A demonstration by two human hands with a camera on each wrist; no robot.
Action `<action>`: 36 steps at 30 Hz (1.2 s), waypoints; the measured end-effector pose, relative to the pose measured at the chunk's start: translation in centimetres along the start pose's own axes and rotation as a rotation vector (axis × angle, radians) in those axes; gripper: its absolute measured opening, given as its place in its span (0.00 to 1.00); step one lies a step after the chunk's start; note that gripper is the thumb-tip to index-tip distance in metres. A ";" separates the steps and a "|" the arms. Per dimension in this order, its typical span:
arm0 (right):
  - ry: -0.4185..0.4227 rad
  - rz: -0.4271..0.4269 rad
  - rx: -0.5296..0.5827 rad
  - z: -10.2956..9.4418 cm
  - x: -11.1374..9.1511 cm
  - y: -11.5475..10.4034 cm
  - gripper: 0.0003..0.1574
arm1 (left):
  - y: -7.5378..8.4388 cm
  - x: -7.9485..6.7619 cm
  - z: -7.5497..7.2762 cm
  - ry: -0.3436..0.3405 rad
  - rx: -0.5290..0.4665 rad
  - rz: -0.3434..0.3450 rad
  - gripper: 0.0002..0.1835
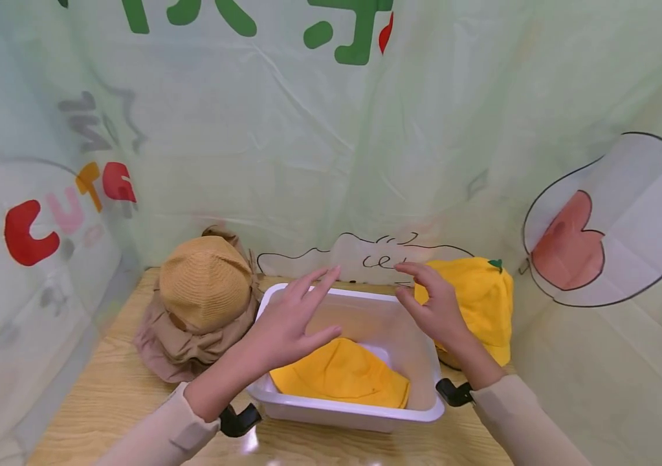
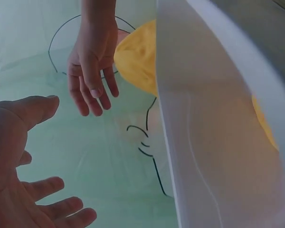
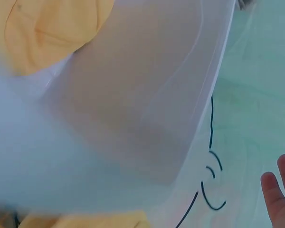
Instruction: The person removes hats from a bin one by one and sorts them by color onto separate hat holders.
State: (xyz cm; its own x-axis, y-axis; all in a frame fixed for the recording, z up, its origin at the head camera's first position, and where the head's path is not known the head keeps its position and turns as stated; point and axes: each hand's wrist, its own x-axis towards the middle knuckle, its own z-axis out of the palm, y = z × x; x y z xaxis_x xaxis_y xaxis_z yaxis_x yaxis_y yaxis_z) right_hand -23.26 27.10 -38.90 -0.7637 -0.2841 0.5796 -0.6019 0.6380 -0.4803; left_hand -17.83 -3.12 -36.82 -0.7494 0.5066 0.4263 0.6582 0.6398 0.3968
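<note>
A yellow hat (image 1: pixel 342 375) lies flattened in a white plastic tub (image 1: pixel 360 417) on the wooden table. My left hand (image 1: pixel 292 327) hovers over the tub's left side, fingers stretched and thumb apart, holding nothing. Over the back right corner hangs my right hand (image 1: pixel 435 304), its fingers loosely bent with nothing between them. Behind that hand stands a second yellow hat (image 1: pixel 476 304) with a small green leaf on top. In the left wrist view both the left hand (image 2: pixel 33 166) and the right hand (image 2: pixel 95 57) appear, apart from the tub wall.
Left of the tub, a straw-coloured hat (image 1: pixel 205 281) sits on a brownish, wide-brimmed hat (image 1: pixel 191 353) with a bow. A pale green curtain (image 1: pixel 319 149) printed with letters and drawings encloses the wooden table (image 1: pixel 103 395) at the back and sides.
</note>
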 end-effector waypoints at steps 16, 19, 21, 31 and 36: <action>-0.442 0.101 0.111 3.6 0.7 -2.1 0.25 | -3.3 -7.7 0.4 0.011 0.225 -0.069 0.52; -0.550 0.124 0.093 4.4 1.0 -2.5 0.23 | -4.1 -9.2 0.9 0.001 0.281 -0.089 0.53; -0.608 0.146 0.087 4.9 1.1 -2.6 0.23 | -4.5 -10.1 1.2 0.001 0.296 -0.104 0.53; -0.781 0.179 0.078 6.7 0.8 -2.1 0.24 | -5.4 -12.5 3.3 0.001 0.360 -0.112 0.52; -0.810 0.186 0.069 7.6 0.6 -1.5 0.22 | -5.2 -12.9 4.4 0.010 0.371 -0.096 0.52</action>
State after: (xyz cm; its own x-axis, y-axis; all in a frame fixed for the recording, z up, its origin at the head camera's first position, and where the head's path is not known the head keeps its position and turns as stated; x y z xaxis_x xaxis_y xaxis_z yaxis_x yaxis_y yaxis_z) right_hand -24.55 20.55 -42.81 -0.7675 -0.6224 -0.1537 -0.4420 0.6874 -0.5762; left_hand -11.89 -10.50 -47.97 -0.8048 0.4294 0.4098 0.5126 0.8508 0.1153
